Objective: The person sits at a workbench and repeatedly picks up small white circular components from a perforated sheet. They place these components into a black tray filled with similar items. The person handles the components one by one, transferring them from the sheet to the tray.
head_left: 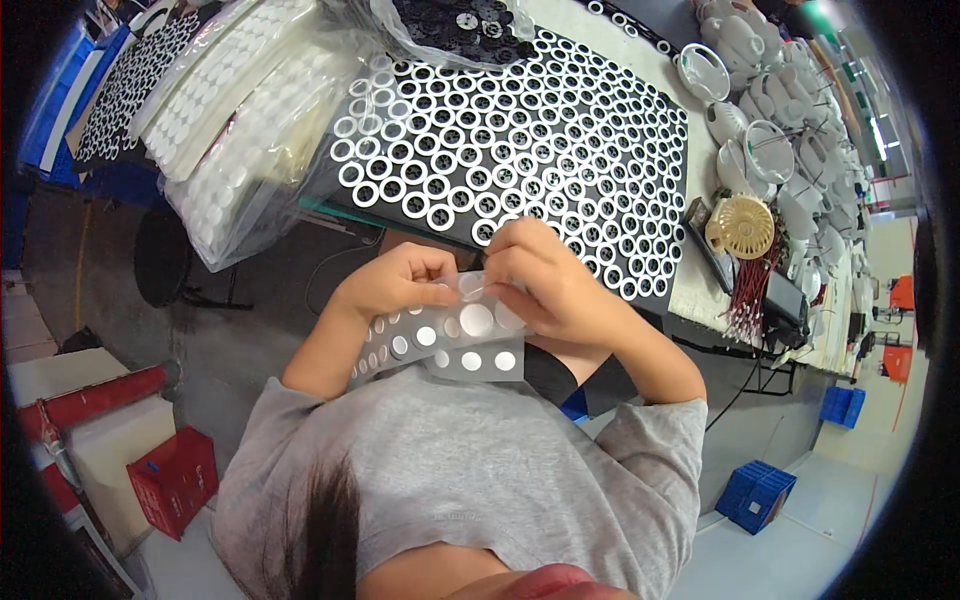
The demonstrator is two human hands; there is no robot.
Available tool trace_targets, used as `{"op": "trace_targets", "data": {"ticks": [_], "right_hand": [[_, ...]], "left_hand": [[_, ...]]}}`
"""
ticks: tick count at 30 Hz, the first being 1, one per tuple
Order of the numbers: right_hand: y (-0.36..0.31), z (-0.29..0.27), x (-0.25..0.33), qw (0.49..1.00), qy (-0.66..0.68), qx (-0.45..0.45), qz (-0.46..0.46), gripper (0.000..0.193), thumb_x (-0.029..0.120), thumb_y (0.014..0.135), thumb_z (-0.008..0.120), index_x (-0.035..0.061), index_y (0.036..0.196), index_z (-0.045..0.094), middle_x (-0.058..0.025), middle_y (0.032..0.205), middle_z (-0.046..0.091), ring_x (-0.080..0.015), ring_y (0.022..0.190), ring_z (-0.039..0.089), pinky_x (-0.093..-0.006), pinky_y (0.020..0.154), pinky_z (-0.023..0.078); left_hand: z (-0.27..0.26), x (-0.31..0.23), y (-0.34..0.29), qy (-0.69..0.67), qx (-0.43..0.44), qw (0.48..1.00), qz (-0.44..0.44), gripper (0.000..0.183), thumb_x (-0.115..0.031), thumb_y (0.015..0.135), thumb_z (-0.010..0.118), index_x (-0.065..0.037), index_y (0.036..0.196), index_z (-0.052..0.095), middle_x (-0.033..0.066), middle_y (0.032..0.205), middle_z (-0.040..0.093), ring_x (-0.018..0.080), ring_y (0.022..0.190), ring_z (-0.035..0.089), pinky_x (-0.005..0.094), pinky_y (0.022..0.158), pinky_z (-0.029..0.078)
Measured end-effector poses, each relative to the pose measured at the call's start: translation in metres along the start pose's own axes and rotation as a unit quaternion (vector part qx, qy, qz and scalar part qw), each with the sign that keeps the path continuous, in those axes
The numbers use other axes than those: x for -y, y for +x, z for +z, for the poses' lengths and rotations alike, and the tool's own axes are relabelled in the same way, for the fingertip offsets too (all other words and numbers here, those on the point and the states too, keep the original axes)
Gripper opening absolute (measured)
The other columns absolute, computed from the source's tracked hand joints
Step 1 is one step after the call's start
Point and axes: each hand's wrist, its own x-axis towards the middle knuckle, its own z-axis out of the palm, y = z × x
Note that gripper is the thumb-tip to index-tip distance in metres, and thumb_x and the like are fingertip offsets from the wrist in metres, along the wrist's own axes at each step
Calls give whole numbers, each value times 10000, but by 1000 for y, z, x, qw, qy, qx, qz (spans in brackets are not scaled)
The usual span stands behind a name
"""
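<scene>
My left hand [402, 278] and my right hand [540, 285] come together in front of my chest, at the near edge of the table. Both have their fingers closed on a translucent sheet of round silvery-white stickers [440, 333]. Its left part droops below my left hand, and another piece with round stickers [488, 372] hangs beneath. My right thumb and fingers pinch the sheet's upper edge; whether a single sticker is between them is hard to tell. Just beyond my hands, a black board [455, 228] bears many white rings [440, 217] with black centers.
Clear bags of white round pieces [225, 180] lie at the left. A bag of black parts [465, 35] sits at the far side. On the right are a cream fan-shaped part [745, 228], red wires [752, 295] and piled white housings [790, 120]. Blue crates [757, 497] stand on the floor.
</scene>
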Motion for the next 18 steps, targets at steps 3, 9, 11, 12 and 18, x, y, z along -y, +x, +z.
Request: {"op": "trace_targets", "data": {"ticks": [3, 9, 11, 12, 18], "right_hand": [[2, -27, 1, 993, 96, -49, 53, 154, -16, 668, 554, 38, 796, 488, -112, 851, 491, -235, 823, 479, -311, 747, 368], [-1, -136, -123, 909, -95, -338, 227, 185, 164, 779, 543, -6, 845, 573, -57, 729, 578, -115, 691, 514, -238, 656, 401], [-14, -171, -185, 881, -162, -351, 271, 222, 189, 759, 548, -28, 782, 586, -83, 720, 586, -124, 687, 527, -253, 633, 404], [-16, -178, -205, 870, -176, -349, 302, 236, 198, 752, 547, -33, 760, 588, -92, 696, 584, -128, 671, 527, -258, 625, 405], [-66, -212, -301, 835, -151, -315, 424, 244, 206, 725, 556, -27, 770, 609, -33, 643, 546, -100, 625, 479, -234, 576, 374]], "left_hand": [[-3, 4, -2, -57, -31, 998, 22, 139, -139, 753, 604, -22, 748, 528, -34, 670, 516, 6, 598, 436, 152, 512, 334], [-9, 22, -6, -57, -26, 998, 16, 133, -122, 750, 607, -17, 750, 524, -21, 687, 535, 17, 620, 462, 154, 535, 358], [-8, 18, -7, -67, -28, 997, 7, 126, -90, 737, 615, -11, 742, 516, -7, 703, 544, 28, 638, 480, 158, 560, 377], [-7, 18, -7, -69, -34, 997, 4, 126, -88, 737, 614, -9, 745, 516, -7, 708, 545, 28, 639, 480, 159, 560, 377], [-9, 23, -10, -98, -24, 995, -8, 121, -81, 740, 609, -1, 764, 522, -3, 725, 549, 28, 645, 482, 159, 561, 381]]}}
